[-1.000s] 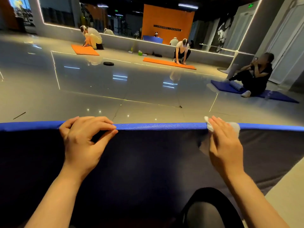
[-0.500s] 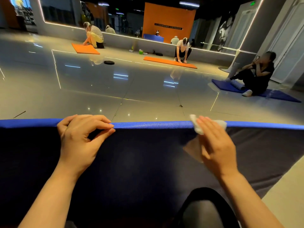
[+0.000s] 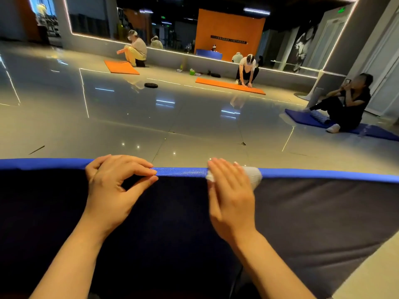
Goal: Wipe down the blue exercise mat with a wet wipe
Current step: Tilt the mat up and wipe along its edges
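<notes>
The mat (image 3: pixel 183 172) is being held upright by its blue top edge, pinched in the left hand (image 3: pixel 112 190). The wipe (image 3: pixel 252 175) is being pressed there under the right hand (image 3: pixel 232 197), fingers seemingly flat. Next, a sweep along the edge is called for.

No lettering can be read here. The orange wall panel (image 3: pixel 230 35) at the back of the hall carries a dark strip of lettering (image 3: pixel 228 39), too small and blurred to make out. High on the right wall glows a green sign (image 3: pixel 341 10), its symbol or words likewise illegible.
</notes>
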The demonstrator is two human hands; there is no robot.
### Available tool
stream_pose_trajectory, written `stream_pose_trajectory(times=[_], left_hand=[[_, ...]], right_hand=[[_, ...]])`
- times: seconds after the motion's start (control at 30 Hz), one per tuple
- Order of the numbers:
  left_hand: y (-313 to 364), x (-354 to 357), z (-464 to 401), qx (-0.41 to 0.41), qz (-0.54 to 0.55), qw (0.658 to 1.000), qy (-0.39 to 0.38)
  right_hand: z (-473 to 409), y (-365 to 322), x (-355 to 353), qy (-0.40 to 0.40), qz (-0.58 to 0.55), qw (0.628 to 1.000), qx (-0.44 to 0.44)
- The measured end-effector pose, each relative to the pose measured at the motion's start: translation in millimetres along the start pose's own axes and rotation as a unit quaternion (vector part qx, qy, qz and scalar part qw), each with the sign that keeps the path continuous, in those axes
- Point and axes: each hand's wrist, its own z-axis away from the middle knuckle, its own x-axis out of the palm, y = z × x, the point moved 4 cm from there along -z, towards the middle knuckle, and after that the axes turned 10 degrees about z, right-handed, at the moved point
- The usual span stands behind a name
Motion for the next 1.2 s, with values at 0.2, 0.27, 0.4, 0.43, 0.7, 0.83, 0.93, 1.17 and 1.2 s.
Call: stream_pose_trajectory(times=[0.2,0.27,0.4,0.43,0.7,0.83,0.93,1.17,1.2], left_hand=[[-2,-4,1,-0.009,0.018,0.999,-0.029],[-3,-4,2,-0.011,0.017,0.999,-0.038],[-1,-3,5,-0.005,-0.038,0.998,-0.044],[1,0,7,0.004,-0.080,0.996,-0.043],[68,114,18,0.086,-0.261,0.952,-0.135],[100,165,23,0.135,-0.214,0.958,-0.137],[95,167,34,0.145,-0.216,0.958,-0.116],[96,164,39,0.192,-0.223,0.954,-0.059],[97,167,36,0.180,-0.225,0.957,-0.039]], right_hand=[[-1,57,-19,-0.002,0.095,0.993,-0.064],[5,94,-33,-0.001,0.119,0.992,-0.036],[9,120,-42,-0.009,0.120,0.993,0.006],[8,117,-40,0.006,0.115,0.993,0.026],[17,81,-32,0.057,0.090,0.993,0.058],[23,106,-50,-0.017,0.096,0.995,-0.037],[28,157,-74,-0.022,0.111,0.994,-0.005],[39,234,-105,0.006,0.119,0.986,0.119],[41,225,-99,0.028,0.114,0.983,0.139]])
